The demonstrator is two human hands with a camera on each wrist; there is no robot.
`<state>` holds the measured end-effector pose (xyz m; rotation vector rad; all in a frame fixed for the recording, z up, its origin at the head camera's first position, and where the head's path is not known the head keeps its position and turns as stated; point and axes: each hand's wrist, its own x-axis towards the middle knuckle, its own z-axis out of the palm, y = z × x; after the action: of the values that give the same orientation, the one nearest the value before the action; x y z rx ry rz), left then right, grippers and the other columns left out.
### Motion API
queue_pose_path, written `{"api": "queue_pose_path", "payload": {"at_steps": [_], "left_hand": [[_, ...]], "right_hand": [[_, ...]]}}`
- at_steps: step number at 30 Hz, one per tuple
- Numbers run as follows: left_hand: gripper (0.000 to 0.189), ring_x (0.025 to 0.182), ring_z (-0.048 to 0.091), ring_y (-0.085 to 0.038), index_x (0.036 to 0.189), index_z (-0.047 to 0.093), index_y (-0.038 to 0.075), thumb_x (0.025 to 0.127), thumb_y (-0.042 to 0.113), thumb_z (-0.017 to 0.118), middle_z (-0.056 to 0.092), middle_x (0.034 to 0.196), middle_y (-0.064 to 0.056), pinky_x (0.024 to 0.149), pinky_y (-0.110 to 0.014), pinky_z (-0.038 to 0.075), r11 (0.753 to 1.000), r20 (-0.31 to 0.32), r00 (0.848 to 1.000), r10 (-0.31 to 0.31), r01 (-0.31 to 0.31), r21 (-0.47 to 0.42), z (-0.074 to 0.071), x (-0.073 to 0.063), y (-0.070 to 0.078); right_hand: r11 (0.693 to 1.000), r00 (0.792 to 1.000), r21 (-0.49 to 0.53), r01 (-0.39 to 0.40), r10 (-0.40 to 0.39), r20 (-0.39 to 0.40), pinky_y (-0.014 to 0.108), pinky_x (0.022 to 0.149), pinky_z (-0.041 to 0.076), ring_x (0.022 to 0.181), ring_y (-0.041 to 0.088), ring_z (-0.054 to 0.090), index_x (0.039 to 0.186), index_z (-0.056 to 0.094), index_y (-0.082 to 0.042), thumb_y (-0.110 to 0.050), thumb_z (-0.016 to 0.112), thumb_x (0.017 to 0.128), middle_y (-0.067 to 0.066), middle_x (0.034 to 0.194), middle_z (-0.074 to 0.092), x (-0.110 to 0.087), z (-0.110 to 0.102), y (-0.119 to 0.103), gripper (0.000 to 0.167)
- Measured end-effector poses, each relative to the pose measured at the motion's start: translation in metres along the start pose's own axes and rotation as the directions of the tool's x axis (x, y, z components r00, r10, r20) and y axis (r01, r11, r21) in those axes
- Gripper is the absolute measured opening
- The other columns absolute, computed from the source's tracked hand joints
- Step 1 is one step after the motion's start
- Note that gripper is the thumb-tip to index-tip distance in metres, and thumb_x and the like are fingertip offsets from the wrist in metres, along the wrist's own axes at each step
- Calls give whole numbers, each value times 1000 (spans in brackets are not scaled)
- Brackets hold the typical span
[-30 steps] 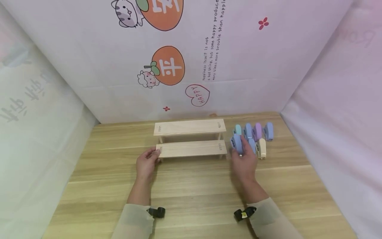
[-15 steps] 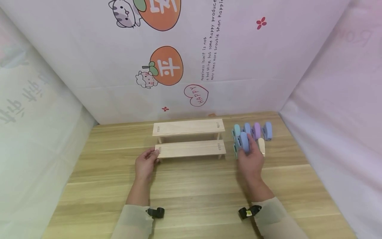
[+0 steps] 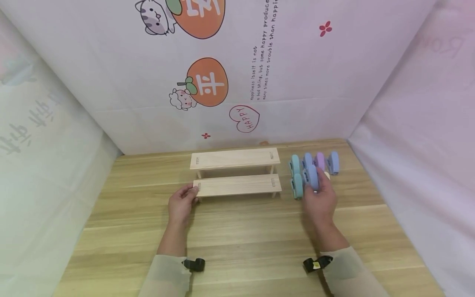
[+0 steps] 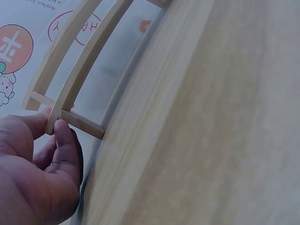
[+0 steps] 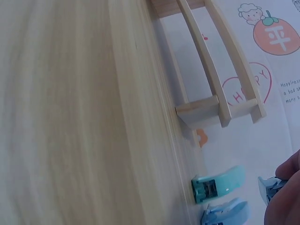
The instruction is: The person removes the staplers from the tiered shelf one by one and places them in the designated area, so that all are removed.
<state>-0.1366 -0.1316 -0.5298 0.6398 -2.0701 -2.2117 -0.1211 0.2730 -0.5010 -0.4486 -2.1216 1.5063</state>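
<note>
My left hand [image 3: 181, 204] pinches the left end of the lower board of a two-tier wooden shelf [image 3: 237, 185]; in the left wrist view the thumb and fingers of that hand [image 4: 42, 173] meet around the board end. My right hand [image 3: 320, 204] holds a blue mini stapler [image 3: 311, 178] over the group of staplers. Beside it on the left stands a teal stapler [image 3: 297, 186], with another teal stapler [image 3: 295, 164] behind. A cream stapler [image 3: 327, 175] is mostly hidden by the right hand. In the right wrist view, only part of the held stapler [image 5: 268, 188] shows.
In the back row are a blue stapler [image 3: 307, 159], a purple stapler [image 3: 319, 159] and another blue stapler [image 3: 333, 163]. Everything stands on a wood-grain table [image 3: 237, 243]. A printed white sheet [image 3: 148, 123] rises behind, and white sheets hang at both sides.
My right hand has moved to the right with the blue stapler, away from the shelf's end. The front teal stapler is now uncovered, the cream one more covered. My left hand keeps its grip.
</note>
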Motion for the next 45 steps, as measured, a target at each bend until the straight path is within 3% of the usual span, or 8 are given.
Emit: {"api": "queue_pose_path", "payload": {"at_steps": [5,10,23,37,45], "left_hand": [[47,99,66,-18,133,65,4,95,26,79,68,117,-10,86,-22,62,1000,24,1000,3,-3,1,-1,-2,1],[45,103,65,-20,133,65,6,96,29,78,66,121,-11,88,-23,62,1000,35,999,12,-12,16,-2,-5,1],[45,104,65,-21,134,64,6,97,27,77,65,122,-13,89,-24,62,1000,39,999,15,-15,-3,-3,-4,1],[44,103,65,-21,133,65,6,97,28,76,65,121,-13,88,-24,62,1000,39,999,8,-8,6,-3,-5,2],[44,105,65,-22,133,64,6,97,29,77,65,121,-13,89,-24,62,1000,42,999,8,-8,3,-2,-5,1]], "right_hand": [[998,998,13,-63,63,2,36,122,38,139,17,50,150,55,-26,4,63,91,4,150,56,2,-9,1,67],[999,999,-11,-31,31,-9,35,120,40,138,18,52,149,57,-21,6,62,89,4,148,57,6,-15,0,66],[998,998,-36,-46,44,-43,29,119,41,138,16,51,150,55,-19,4,63,91,6,148,57,12,-24,10,64],[992,988,-25,-122,119,-96,29,119,41,139,21,51,152,52,-14,6,62,90,11,149,54,22,-42,17,66],[989,984,-18,-150,147,-101,30,119,40,139,22,51,153,50,-18,5,62,91,11,149,54,26,-49,24,68]]}}
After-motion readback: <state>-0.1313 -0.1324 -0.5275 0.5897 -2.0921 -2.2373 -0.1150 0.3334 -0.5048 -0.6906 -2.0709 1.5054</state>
